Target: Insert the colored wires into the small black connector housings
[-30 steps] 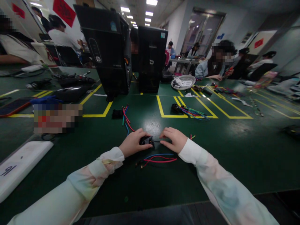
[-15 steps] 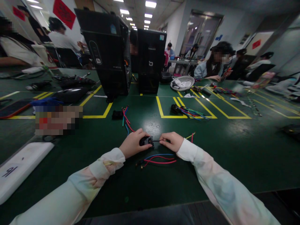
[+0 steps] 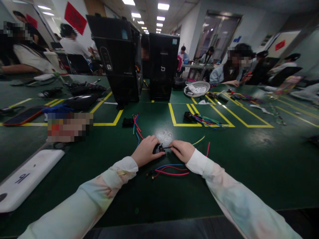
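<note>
My left hand (image 3: 147,151) is closed round a small black connector (image 3: 159,148) above the green table. To its right, my right hand (image 3: 183,151) pinches a thin dark rod or wire (image 3: 167,147) whose left end meets the connector. Too little detail shows to tell which it is. Just below both hands lie loose red and blue wires (image 3: 171,171). A black block (image 3: 128,122) with red, blue and green wires (image 3: 136,123) beside it sits up and left of my left hand. A yellow-green wire (image 3: 199,140) and a red wire (image 3: 208,149) are right of my right hand.
Two black computer towers (image 3: 119,59) (image 3: 163,66) stand at the back. A white basket (image 3: 196,89) and a wire bundle (image 3: 199,119) lie to the right. A white power strip (image 3: 30,179) and a phone (image 3: 23,115) are on the left. A person (image 3: 230,71) sits across the table.
The whole view has shifted slightly, so things appear a little further right. Both hands keep their hold, and the yellow-green and red wires by my right hand now appear apart.
</note>
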A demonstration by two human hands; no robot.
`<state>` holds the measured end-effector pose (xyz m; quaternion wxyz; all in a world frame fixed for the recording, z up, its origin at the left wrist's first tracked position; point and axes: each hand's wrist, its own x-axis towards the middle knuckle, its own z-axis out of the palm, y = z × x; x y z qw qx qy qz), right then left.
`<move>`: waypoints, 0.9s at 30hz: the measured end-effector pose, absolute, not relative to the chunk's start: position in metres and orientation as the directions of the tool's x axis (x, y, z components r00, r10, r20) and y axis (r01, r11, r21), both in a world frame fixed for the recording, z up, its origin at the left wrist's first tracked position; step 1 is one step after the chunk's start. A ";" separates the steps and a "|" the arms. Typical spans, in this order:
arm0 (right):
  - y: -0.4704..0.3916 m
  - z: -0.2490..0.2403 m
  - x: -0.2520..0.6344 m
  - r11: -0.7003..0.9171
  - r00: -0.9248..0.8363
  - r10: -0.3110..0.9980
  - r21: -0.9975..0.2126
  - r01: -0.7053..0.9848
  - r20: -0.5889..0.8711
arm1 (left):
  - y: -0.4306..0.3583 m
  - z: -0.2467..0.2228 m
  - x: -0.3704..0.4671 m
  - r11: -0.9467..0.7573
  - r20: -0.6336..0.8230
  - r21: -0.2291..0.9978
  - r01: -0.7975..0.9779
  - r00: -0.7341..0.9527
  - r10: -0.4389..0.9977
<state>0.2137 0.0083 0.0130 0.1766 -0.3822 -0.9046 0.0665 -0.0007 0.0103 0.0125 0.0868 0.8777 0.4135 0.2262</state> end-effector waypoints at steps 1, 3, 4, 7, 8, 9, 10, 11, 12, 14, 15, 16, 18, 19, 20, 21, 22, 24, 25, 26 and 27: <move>0.008 0.013 0.214 0.698 -0.642 0.716 -0.254 0.670 0.274 | 0.011 0.012 0.000 -0.643 0.327 0.339 0.687 0.555 0.765; 0.008 0.014 0.214 0.700 -0.640 0.713 -0.240 0.673 0.286 | 0.012 0.012 0.001 -0.641 0.333 0.346 0.685 0.548 0.767; 0.008 0.014 0.214 0.704 -0.642 0.709 -0.232 0.671 0.291 | 0.013 0.011 0.001 -0.639 0.337 0.354 0.683 0.545 0.768; 0.008 0.015 0.215 0.723 -0.660 0.689 -0.221 0.655 0.298 | 0.013 0.011 0.001 -0.638 0.338 0.365 0.679 0.541 0.770; 0.008 0.015 0.215 0.730 -0.667 0.682 -0.222 0.647 0.299 | 0.013 0.011 0.001 -0.639 0.337 0.359 0.680 0.544 0.768; 0.008 0.015 0.215 0.735 -0.673 0.677 -0.223 0.640 0.300 | 0.013 0.011 0.001 -0.642 0.337 0.348 0.683 0.548 0.766; 0.007 0.015 0.215 0.739 -0.676 0.672 -0.225 0.635 0.302 | 0.013 0.012 0.001 -0.646 0.338 0.331 0.688 0.552 0.762; 0.007 0.015 0.215 0.742 -0.678 0.669 -0.228 0.630 0.304 | 0.013 0.012 0.000 -0.650 0.339 0.312 0.693 0.558 0.757; 0.006 0.015 0.215 0.744 -0.679 0.667 -0.233 0.626 0.305 | 0.012 0.012 0.000 -0.655 0.339 0.293 0.696 0.565 0.752; 0.004 0.015 0.215 0.744 -0.679 0.668 -0.250 0.620 0.305 | 0.012 0.013 0.000 -0.661 0.336 0.262 0.703 0.576 0.745; 0.004 0.015 0.215 0.743 -0.679 0.669 -0.260 0.616 0.303 | 0.011 0.013 0.000 -0.663 0.334 0.252 0.705 0.579 0.744; 0.003 0.016 0.215 0.742 -0.679 0.670 -0.268 0.614 0.300 | 0.011 0.013 0.000 -0.662 0.333 0.247 0.707 0.580 0.744; 0.003 0.017 0.215 0.746 -0.684 0.666 -0.269 0.609 0.299 | 0.012 0.013 0.000 -0.662 0.334 0.248 0.707 0.580 0.743; 0.003 0.018 0.215 0.752 -0.688 0.659 -0.260 0.606 0.303 | 0.012 0.012 0.000 -0.666 0.333 0.252 0.702 0.584 0.741; 0.005 0.019 0.216 0.759 -0.693 0.651 -0.246 0.603 0.311 | 0.013 0.012 0.000 -0.674 0.330 0.258 0.693 0.592 0.735; 0.006 0.020 0.216 0.767 -0.697 0.640 -0.228 0.599 0.322 | 0.013 0.012 -0.001 -0.683 0.328 0.265 0.681 0.602 0.728; 0.007 0.021 0.216 0.775 -0.701 0.630 -0.209 0.596 0.335 | 0.013 0.012 -0.001 -0.692 0.325 0.273 0.668 0.614 0.720; 0.010 0.022 0.216 0.785 -0.703 0.614 -0.183 0.592 0.359 | 0.014 0.012 -0.001 -0.704 0.320 0.284 0.650 0.628 0.709; 0.010 0.022 0.217 0.787 -0.703 0.611 -0.179 0.590 0.365 | 0.014 0.012 -0.001 -0.704 0.320 0.286 0.650 0.627 0.710; 0.009 0.022 0.216 0.786 -0.702 0.612 -0.182 0.591 0.365 | 0.014 0.012 -0.001 -0.700 0.322 0.285 0.655 0.622 0.713; 0.008 0.021 0.216 0.782 -0.699 0.617 -0.188 0.594 0.361 | 0.013 0.012 -0.001 -0.693 0.323 0.283 0.663 0.615 0.719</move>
